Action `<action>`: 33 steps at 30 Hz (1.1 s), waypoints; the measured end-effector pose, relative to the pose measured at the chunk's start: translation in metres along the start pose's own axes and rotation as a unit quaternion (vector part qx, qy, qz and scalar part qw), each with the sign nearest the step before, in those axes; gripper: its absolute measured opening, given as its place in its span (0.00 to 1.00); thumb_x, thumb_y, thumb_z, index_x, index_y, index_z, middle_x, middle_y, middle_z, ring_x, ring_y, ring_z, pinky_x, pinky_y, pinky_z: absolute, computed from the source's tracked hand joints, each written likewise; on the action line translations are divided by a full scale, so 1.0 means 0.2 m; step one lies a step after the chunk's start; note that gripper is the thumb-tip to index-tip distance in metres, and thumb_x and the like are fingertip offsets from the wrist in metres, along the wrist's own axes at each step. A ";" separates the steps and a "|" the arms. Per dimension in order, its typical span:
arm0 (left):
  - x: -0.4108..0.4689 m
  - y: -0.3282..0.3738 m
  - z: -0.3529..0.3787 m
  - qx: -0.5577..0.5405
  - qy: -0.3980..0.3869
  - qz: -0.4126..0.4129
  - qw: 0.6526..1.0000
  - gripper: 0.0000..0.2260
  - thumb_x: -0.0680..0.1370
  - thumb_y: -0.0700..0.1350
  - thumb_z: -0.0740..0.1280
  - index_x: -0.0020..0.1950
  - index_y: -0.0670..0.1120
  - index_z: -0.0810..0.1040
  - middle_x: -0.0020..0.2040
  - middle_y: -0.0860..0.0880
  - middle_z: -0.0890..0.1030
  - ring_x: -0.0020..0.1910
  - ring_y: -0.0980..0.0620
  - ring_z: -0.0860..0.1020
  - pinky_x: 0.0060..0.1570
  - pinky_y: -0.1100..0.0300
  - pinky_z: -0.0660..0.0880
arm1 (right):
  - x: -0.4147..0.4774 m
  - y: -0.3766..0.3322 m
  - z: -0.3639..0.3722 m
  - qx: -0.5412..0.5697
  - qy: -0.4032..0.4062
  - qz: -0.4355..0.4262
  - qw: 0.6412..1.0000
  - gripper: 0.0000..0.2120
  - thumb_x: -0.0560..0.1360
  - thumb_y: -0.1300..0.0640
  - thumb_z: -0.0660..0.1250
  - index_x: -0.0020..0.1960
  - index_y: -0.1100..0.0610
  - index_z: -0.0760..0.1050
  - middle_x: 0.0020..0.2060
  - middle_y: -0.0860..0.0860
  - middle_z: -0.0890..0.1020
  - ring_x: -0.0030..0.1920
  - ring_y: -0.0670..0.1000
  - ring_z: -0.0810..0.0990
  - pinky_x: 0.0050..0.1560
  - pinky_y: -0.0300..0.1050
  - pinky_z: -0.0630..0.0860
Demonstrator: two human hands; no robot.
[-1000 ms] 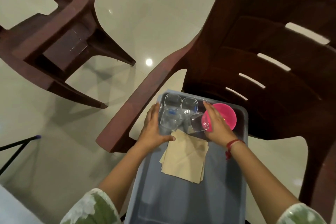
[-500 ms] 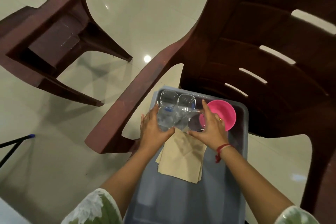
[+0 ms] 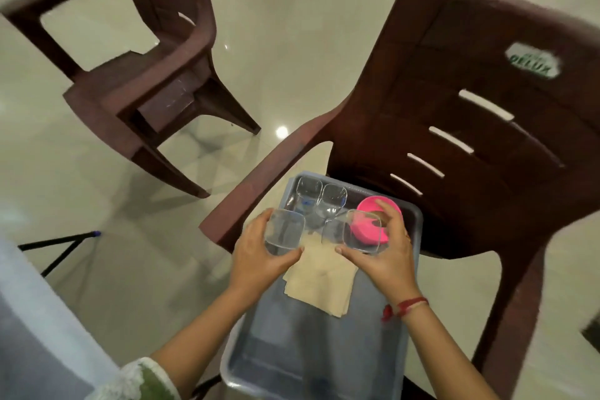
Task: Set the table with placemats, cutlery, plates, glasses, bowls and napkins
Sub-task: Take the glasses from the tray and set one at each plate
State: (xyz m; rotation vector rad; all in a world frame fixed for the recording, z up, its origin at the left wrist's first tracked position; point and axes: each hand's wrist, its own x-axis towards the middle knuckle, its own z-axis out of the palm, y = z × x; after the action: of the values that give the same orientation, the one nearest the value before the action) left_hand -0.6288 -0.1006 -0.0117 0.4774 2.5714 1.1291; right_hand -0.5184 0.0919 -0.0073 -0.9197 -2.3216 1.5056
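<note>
Our left hand (image 3: 259, 258) curls its fingers round one clear glass (image 3: 285, 232), and our right hand (image 3: 388, 256) clamps a second glass (image 3: 361, 230), both over the grey tub (image 3: 324, 354). The pink bowl (image 3: 367, 204) sits just beneath the right fingers. Two more glasses (image 3: 333, 196) stand beyond the left fingertips, and the napkins (image 3: 321, 282) lie under our thumbs.

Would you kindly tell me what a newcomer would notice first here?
The hands in the centre: the left hand grips one clear square glass and the right hand grips a second glass, above a grey tub on a brown plastic chair. Then the bright pink bowl in the tub's far right corner, beside the right hand, and beige napkins beneath the hands.
</note>
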 end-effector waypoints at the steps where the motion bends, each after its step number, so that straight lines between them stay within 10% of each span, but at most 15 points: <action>1: -0.04 0.06 -0.08 -0.003 0.011 0.009 1.000 0.32 0.62 0.62 0.72 0.63 0.51 0.72 0.57 0.60 0.76 0.57 0.58 0.74 0.57 0.60 0.72 | -0.04 -0.08 -0.04 0.029 -0.002 -0.011 1.000 0.45 0.56 0.52 0.83 0.64 0.34 0.60 0.60 0.39 0.72 0.59 0.38 0.72 0.61 0.42 0.71; 7: -0.36 0.40 -0.54 -0.003 0.115 0.046 0.992 0.27 0.62 0.57 0.77 0.55 0.69 0.69 0.53 0.71 0.73 0.55 0.71 0.71 0.50 0.77 0.66 | -0.23 -0.52 -0.14 0.168 -0.063 -0.091 0.980 0.41 0.57 0.53 0.81 0.65 0.44 0.66 0.59 0.37 0.73 0.60 0.39 0.74 0.58 0.31 0.71; 11: -0.63 0.44 -0.78 -0.061 0.214 -0.034 0.974 0.34 0.59 0.62 0.75 0.60 0.54 0.69 0.57 0.64 0.73 0.57 0.71 0.71 0.50 0.80 0.66 | -0.33 -0.74 -0.10 0.218 -0.112 -0.131 0.961 0.35 0.57 0.56 0.80 0.60 0.47 0.70 0.55 0.42 0.78 0.58 0.44 0.77 0.58 0.40 0.75; 22: -1.33 0.18 -1.23 -0.137 0.434 -0.121 0.882 0.30 0.59 0.57 0.76 0.57 0.54 0.70 0.55 0.59 0.77 0.58 0.58 0.76 0.59 0.59 0.73 | -0.60 -0.98 0.41 0.214 -0.256 -0.118 0.935 0.33 0.55 0.56 0.78 0.57 0.42 0.72 0.54 0.40 0.78 0.60 0.44 0.75 0.63 0.50 0.74; 33: -2.00 -0.12 -1.49 -0.167 0.617 -0.222 0.736 0.32 0.57 0.58 0.77 0.57 0.57 0.70 0.56 0.60 0.78 0.58 0.59 0.76 0.58 0.52 0.75 | -1.05 -1.34 1.13 0.126 -0.456 -0.218 0.854 0.37 0.50 0.35 0.80 0.56 0.42 0.75 0.57 0.49 0.78 0.59 0.51 0.76 0.62 0.54 0.73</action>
State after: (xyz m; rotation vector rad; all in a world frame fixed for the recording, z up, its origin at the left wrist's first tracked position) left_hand -0.3888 -0.4733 0.2161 -1.3828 2.9017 2.0509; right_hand -0.5699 -0.2771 0.1573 0.5194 -2.4767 2.2243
